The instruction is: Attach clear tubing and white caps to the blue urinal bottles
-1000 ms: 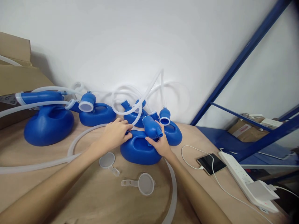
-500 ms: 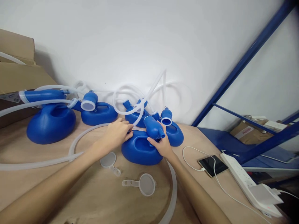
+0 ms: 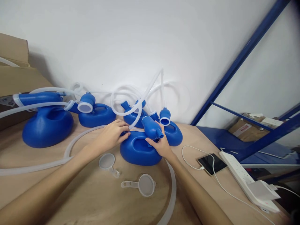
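Observation:
A blue plastic urinal bottle [image 3: 140, 156] lies on its side on the table in front of me. My right hand [image 3: 162, 142] is wrapped round its neck end, just behind a blue bulb-shaped funnel [image 3: 152, 127]. At the bottle's left end, my left hand [image 3: 116, 132] is closed, thumb and fingertips on the edge. What lies under those fingertips is partly hidden. A clear hose [image 3: 138, 115] passes right behind the left fingers. Nearer to me lie a round white cap with a strap [image 3: 146, 185] and a second such cap [image 3: 107, 161].
More blue bottles with funnels and hoses stand along the wall, including a large one [image 3: 48, 128] at left. A cardboard box [image 3: 14, 78] is behind it. At right are a phone [image 3: 212, 164] on a cable, a power strip [image 3: 243, 175] and a blue metal rack [image 3: 234, 68].
The whole view has shifted slightly, so things sit a little further left. Both hands keep their places on the bottle.

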The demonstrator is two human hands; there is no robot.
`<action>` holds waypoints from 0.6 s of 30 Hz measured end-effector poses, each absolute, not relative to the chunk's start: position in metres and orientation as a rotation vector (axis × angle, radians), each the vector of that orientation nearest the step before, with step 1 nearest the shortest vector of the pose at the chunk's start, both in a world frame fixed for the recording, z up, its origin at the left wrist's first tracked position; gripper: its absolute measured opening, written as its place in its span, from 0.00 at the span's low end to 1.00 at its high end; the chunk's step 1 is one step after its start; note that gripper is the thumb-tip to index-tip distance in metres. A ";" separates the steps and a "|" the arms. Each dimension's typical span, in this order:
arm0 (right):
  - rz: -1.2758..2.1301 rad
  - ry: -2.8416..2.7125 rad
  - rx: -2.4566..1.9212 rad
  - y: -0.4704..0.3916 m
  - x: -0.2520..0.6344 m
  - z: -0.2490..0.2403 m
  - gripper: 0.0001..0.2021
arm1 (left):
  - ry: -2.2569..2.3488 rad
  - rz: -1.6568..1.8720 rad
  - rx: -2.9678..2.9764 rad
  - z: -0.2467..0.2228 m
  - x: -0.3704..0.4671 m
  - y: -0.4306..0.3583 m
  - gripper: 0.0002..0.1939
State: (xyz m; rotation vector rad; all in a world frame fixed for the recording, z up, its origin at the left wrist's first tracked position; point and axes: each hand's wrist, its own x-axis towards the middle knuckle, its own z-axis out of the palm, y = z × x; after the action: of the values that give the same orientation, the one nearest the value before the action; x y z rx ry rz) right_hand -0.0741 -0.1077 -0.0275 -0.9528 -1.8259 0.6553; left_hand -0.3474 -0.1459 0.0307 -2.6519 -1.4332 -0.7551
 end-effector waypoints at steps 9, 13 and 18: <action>0.685 -1.823 -0.910 -0.105 -0.074 -0.030 0.48 | -1.581 -0.695 -2.936 0.060 -0.388 -0.144 0.27; 0.685 -1.813 -0.931 -0.107 -0.075 -0.029 0.49 | -1.840 -0.317 -2.925 0.068 -0.417 -0.155 0.45; 0.677 -1.809 -0.941 -0.107 -0.075 -0.028 0.49 | -2.308 -0.018 -2.882 0.087 -0.449 -0.176 0.40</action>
State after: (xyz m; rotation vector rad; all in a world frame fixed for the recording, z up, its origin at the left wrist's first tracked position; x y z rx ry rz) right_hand -0.0745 -0.1067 -0.0284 -0.9409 -1.8087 0.6766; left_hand -0.4494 -0.1763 0.0870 -2.8823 -2.3077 -0.0181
